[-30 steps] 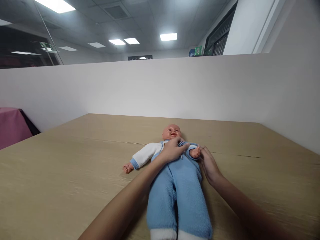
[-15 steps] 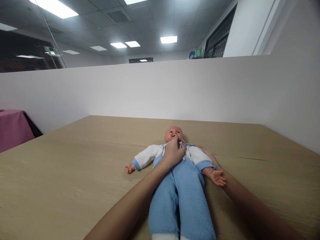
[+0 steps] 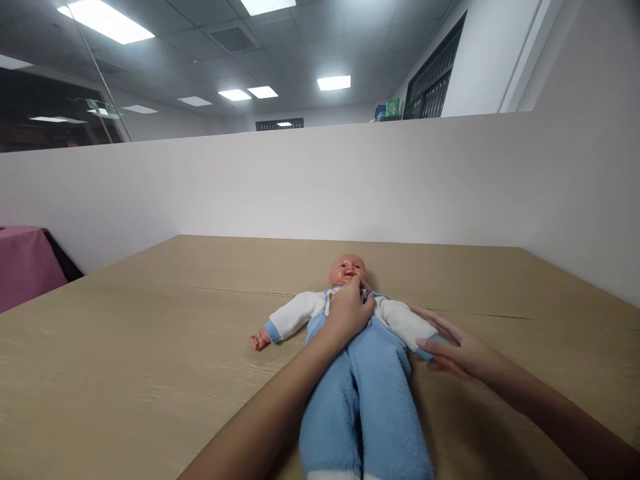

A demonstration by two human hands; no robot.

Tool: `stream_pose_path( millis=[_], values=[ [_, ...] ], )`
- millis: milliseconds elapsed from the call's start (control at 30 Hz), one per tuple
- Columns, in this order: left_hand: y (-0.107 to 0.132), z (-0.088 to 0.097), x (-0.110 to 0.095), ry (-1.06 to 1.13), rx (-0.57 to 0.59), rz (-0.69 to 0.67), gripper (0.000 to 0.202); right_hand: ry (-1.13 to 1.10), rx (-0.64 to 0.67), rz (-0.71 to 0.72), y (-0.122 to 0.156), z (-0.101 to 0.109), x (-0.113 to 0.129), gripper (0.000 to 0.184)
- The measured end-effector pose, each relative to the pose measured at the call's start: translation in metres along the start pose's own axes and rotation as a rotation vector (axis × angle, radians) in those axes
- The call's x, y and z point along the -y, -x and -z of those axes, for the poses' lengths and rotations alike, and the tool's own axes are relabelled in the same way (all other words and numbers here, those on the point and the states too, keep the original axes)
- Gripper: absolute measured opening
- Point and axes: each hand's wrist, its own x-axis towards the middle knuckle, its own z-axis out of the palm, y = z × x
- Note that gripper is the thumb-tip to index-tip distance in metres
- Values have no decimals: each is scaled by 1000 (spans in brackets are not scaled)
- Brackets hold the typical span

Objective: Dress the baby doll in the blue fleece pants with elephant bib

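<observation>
A baby doll in a blue fleece suit with white sleeves lies on its back on the wooden table, head pointing away from me. My left hand rests on the doll's chest just under its chin, fingers curled and pinching the collar of the suit. My right hand lies over the doll's arm on the right side, fingers wrapped round the cuff and covering the doll's hand. The doll's other arm stretches out to the left, its small hand bare on the table.
White partition walls close off the table at the back and on the right. A pink-covered surface stands beyond the table's left edge. Ceiling lights and dark windows show above the partition.
The doll's right-side arm, bent up over its chest a second ago, now lies out to the side. My right hand has come over it and covers its hand. My left hand stayed at the collar.
</observation>
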Motion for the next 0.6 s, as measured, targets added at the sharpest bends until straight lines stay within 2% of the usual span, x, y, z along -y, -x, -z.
stream_pose_path(
  millis=[33, 100, 167, 233, 300, 433, 533, 600],
  values=[
    [1, 0, -1, -14, 3, -6, 6, -29, -5, -59, 5, 10, -6, 66],
    [2, 1, -3, -48, 14, -12, 6, -25, -107, -143, 12, 26, -20, 61],
    [3, 2, -7, -103, 32, -13, 9, 1, -229, -133, 16, 34, -31, 56],
    [4, 5, -10, -202, 15, -40, 15, 93, -282, -46, 17, 34, -37, 54],
    [4, 10, -14, -327, -37, -97, 23, 209, -281, 72, 18, 30, -40, 50],
    [10, 35, -12, -489, -117, -128, 32, 539, -325, 263, 20, 26, -42, 43],
    [28, 60, 2, -459, -153, -76, 27, 816, -448, 382, 22, 27, -43, 44],
    [46, 75, 16, -354, -152, -72, 23, 903, -510, 473, 25, 22, -37, 42]
  ],
)
